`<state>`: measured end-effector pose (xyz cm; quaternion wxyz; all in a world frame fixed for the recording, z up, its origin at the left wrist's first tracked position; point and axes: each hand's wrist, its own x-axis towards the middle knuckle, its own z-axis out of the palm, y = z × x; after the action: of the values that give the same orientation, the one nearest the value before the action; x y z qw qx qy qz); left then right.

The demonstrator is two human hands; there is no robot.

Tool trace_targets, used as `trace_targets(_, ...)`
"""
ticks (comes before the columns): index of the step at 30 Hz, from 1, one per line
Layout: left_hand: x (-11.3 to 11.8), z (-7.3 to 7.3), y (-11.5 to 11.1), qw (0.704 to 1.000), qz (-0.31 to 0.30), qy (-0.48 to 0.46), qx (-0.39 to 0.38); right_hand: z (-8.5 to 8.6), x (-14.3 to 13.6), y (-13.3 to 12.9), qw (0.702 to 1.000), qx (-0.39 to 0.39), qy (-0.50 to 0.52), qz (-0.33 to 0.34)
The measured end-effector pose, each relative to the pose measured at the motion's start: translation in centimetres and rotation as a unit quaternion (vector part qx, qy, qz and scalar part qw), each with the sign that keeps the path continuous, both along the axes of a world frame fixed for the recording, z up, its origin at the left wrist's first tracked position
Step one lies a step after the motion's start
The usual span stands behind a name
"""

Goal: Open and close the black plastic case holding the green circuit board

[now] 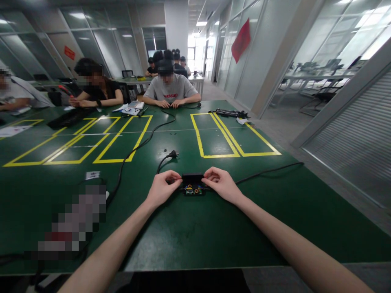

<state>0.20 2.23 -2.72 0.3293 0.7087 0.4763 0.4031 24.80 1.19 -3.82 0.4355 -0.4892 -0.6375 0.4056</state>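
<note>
My left hand (163,188) and my right hand (222,185) pinch opposite ends of a black plastic cover (192,178), which stands tilted up. Just below it, on my side, a small circuit board (193,190) with coil parts and a yellow strip sits in the black casing. A cord with a black plug (173,154) lies beyond my left hand. From behind my right hand another black cable (271,170) stretches across the table to the right. Whether the cover touches the casing at the back cannot be made out.
Yellow tape rectangles (221,156) mark the green table (171,236). A blurred-out object (76,219) lies at left, with a long black cord (122,171) running away from it. Across the table sit other people; a folded black tripod (230,113) lies near the far right corner.
</note>
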Motion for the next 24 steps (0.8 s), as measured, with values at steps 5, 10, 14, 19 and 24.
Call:
trace_targets(5,-0.1,0.4,-0.2,1.000,-0.015,0.022,0.003,0.7,0.3,-0.4,0.999,0.027,-0.030,0.035)
trace_targets(10,-0.2,1.1,-0.5,0.998,-0.026,0.049,0.002,1.3,0.3,-0.8,0.990,0.085,-0.097,0.055)
trace_targets(14,-0.1,1.2,-0.9,0.997,-0.032,0.065,0.017,1.2,0.2,-1.0,0.977,0.123,-0.161,0.067)
trace_targets(19,0.2,0.6,-0.8,0.995,-0.049,0.086,0.031,1.2,0.2,-0.9,0.968,0.116,-0.215,0.052)
trace_targets(24,0.9,0.3,-0.7,0.981,-0.064,0.169,0.077,1.3,0.3,-1.0,0.974,0.084,-0.192,0.081)
